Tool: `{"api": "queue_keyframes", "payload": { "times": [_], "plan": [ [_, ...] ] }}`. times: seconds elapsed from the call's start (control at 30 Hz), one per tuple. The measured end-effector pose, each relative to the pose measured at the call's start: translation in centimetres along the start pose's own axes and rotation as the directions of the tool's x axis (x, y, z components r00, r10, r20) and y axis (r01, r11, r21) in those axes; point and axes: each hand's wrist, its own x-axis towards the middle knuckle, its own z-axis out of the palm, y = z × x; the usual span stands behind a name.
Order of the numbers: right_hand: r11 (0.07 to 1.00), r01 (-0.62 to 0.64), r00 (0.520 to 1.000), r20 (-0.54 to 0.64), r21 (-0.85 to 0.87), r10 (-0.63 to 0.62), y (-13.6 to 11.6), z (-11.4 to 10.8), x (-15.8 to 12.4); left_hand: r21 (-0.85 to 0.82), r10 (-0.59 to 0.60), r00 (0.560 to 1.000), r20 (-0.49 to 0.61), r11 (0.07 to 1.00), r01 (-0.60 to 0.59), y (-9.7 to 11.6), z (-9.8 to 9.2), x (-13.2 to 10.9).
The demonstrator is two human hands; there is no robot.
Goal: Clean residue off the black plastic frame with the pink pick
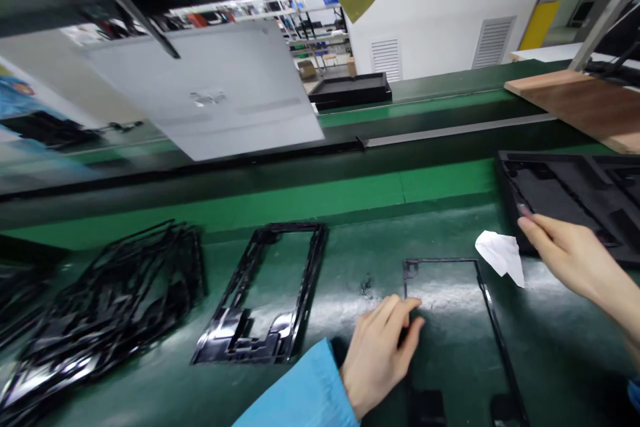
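One slim black frame point(494, 320) lies on the green table point(380, 233), its lower end running out of view. The left hand point(383, 350), in a blue sleeve point(300, 393), rests over the frame's left side with thumb and forefinger nearly together; whether this grip is clamped on the edge, I cannot tell. The right hand point(570, 253) is raised by the near left corner of a black tray point(509, 197), fingertips drawn together; blur hides whether its grip pinches anything. Between that hand and the slim frame lies a torn white paper scrap point(500, 255). A broader black frame point(233, 327) sits to the left, and beyond it a heap of similar black frames point(115, 313).
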Motion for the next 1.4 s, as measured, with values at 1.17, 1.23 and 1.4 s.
{"api": "queue_keyframes", "payload": {
  "times": [1.17, 1.23, 1.4],
  "plan": [
    [0.726, -0.184, 0.924, 0.368, 0.663, -0.102, -7.5, 14.1, -5.9, 0.100, 0.279, 0.910, 0.308, 0.942, -0.322, -4.6, -2.4, 3.5],
    [0.727, -0.180, 0.925, 0.366, 0.662, -0.104, -7.6, 14.0, -5.9, 0.103, 0.280, 0.909, 0.308, 0.940, -0.324, -4.6, -2.4, 3.5],
    [0.731, -0.168, 0.925, 0.362, 0.662, -0.116, -7.7, 13.9, -5.9, 0.113, 0.281, 0.908, 0.311, 0.938, -0.329, -4.6, -2.5, 3.6]
  ]
}}
